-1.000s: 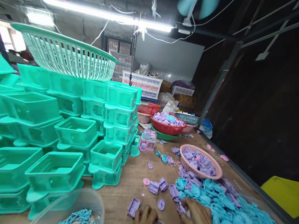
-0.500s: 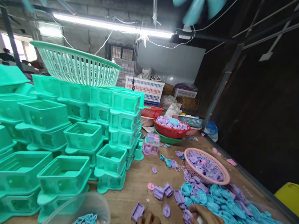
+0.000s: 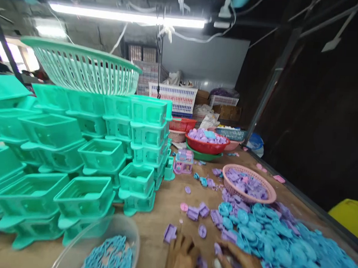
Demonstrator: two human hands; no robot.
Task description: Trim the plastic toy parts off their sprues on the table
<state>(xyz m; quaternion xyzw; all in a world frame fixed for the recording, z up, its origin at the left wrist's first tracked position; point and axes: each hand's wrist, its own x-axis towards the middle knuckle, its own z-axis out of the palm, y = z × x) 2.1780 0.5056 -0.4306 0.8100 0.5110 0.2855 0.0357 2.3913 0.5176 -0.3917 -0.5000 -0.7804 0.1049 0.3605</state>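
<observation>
- Since a moment ago both hands are seen drawn closer together at the bottom edge, blurred.
- The left hand [image 3: 181, 259] is curled beside a small purple piece [image 3: 202, 265]; its hold cannot be told.
- The right hand [image 3: 240, 263] is closed on a small pale part [image 3: 218, 265].
- Left of the hands a clear bowl of blue chain links [image 3: 108, 258] and stacked teal housings [image 3: 82, 195] are seen; to the right, a heap of blue discs [image 3: 281, 245] on the wooden tabletop [image 3: 159, 213], under a fluorescent tube [image 3: 128, 16].

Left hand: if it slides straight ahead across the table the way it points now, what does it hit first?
Probably the small purple tray-shaped piece lying just beyond the left hand. Past it the wooden table looks bare up to the teal box stack. The picture is blurred, so the exact line is uncertain.
</observation>
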